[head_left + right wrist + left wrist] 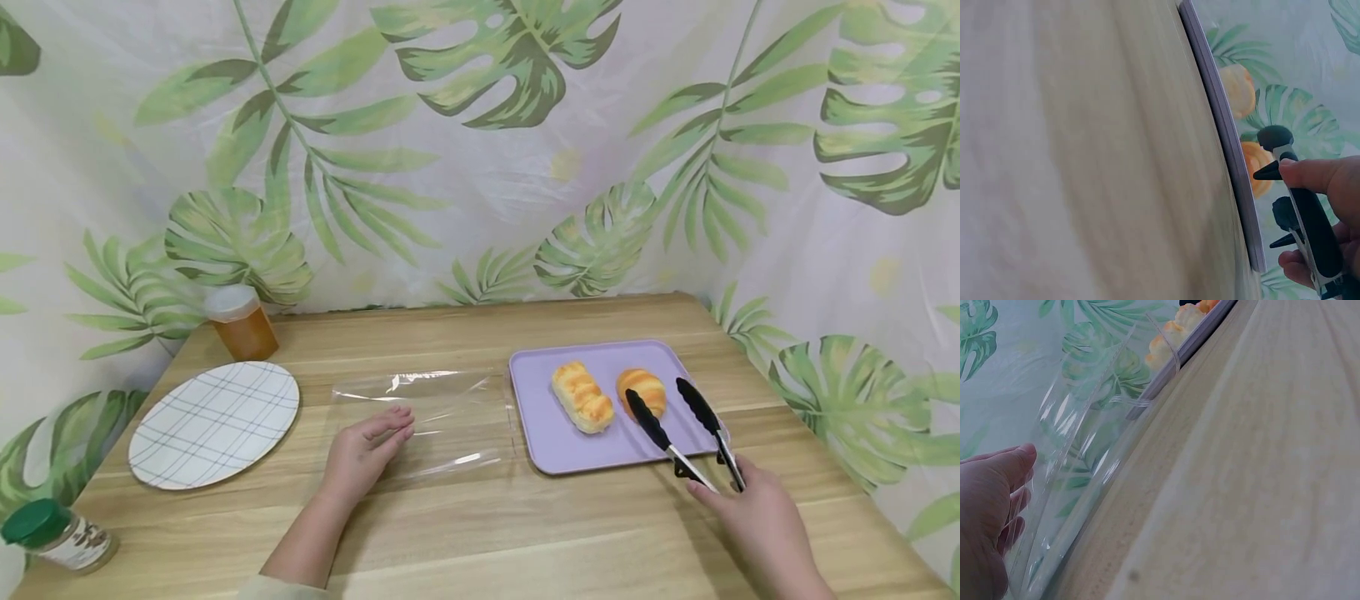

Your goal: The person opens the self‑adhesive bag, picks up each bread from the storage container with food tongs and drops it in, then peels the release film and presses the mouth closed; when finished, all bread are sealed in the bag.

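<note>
round bread (pixel 647 381) partly behind tongs (pixel 651 422), jar label (pixel 77 544) unreadable

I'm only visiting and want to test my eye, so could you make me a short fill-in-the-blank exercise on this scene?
1. The right hand holds the ____.
2. On the tray lie ____ pieces of bread.
3. In the head view, the plate lies to the ____ of the clear plastic.
4. The labelled jar has a ____ lid.

Missing words: tongs; two; left; green.
</note>
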Demonstrator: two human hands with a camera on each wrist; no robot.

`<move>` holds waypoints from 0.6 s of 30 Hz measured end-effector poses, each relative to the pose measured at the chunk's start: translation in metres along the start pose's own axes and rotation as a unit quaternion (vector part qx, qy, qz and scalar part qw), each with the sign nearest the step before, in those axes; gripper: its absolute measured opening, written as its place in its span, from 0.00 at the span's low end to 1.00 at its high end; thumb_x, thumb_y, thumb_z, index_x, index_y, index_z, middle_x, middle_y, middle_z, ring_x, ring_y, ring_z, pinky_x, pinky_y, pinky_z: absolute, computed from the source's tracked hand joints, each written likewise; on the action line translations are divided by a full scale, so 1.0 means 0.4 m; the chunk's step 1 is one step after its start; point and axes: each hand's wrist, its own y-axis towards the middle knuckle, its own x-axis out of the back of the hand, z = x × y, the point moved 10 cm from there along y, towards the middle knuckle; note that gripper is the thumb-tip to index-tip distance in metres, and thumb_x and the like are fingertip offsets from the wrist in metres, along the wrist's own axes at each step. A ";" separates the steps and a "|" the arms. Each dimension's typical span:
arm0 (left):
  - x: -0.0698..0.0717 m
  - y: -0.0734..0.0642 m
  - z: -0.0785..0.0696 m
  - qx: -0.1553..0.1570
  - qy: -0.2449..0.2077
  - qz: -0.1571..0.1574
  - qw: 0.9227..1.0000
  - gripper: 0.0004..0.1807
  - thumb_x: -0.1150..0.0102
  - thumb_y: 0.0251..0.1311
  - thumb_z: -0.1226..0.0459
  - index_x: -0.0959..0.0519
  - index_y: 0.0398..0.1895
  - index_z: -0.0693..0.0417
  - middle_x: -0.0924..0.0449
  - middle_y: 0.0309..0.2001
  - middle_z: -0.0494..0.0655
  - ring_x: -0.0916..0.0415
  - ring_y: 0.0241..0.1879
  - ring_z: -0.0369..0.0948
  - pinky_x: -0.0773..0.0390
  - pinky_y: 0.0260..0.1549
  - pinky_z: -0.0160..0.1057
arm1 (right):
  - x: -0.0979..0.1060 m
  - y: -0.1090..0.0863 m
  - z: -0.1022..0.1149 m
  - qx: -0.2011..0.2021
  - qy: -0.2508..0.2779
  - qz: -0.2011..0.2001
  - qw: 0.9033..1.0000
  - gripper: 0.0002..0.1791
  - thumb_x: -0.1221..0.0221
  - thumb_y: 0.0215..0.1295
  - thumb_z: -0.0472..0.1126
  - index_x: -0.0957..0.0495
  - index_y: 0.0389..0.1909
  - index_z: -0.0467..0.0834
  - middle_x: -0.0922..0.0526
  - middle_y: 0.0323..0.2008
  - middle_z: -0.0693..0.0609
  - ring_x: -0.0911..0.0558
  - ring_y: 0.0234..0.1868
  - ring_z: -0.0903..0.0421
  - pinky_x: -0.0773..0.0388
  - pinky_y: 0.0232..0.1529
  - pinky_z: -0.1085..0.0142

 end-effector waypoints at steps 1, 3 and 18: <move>0.000 0.000 0.000 0.000 0.001 0.000 1.000 0.10 0.31 0.56 0.67 0.13 0.41 0.56 0.14 0.49 0.50 0.20 0.56 0.48 0.25 0.58 0.29 | -0.004 -0.001 0.001 -0.004 -0.003 0.005 1.000 0.50 0.37 0.56 0.68 0.33 0.63 0.29 0.27 0.56 0.22 0.28 0.57 0.24 0.28 0.52 0.34; 0.000 0.001 0.000 -0.002 0.004 0.000 1.000 0.10 0.31 0.56 0.67 0.13 0.41 0.56 0.14 0.49 0.50 0.20 0.56 0.48 0.23 0.59 0.40 | -0.010 -0.004 0.006 -0.006 -0.008 0.011 1.000 0.49 0.37 0.56 0.69 0.30 0.60 0.30 0.23 0.53 0.24 0.24 0.53 0.26 0.26 0.49 0.37; 0.002 -0.001 -0.005 -0.012 0.007 -0.001 1.000 0.10 0.31 0.54 0.68 0.13 0.41 0.56 0.14 0.48 0.51 0.19 0.56 0.49 0.22 0.58 0.48 | -0.011 -0.014 0.037 0.002 -0.039 0.018 0.999 0.29 0.34 0.56 0.60 0.24 0.36 0.36 0.25 0.23 0.48 0.28 0.26 0.51 0.35 0.23 0.62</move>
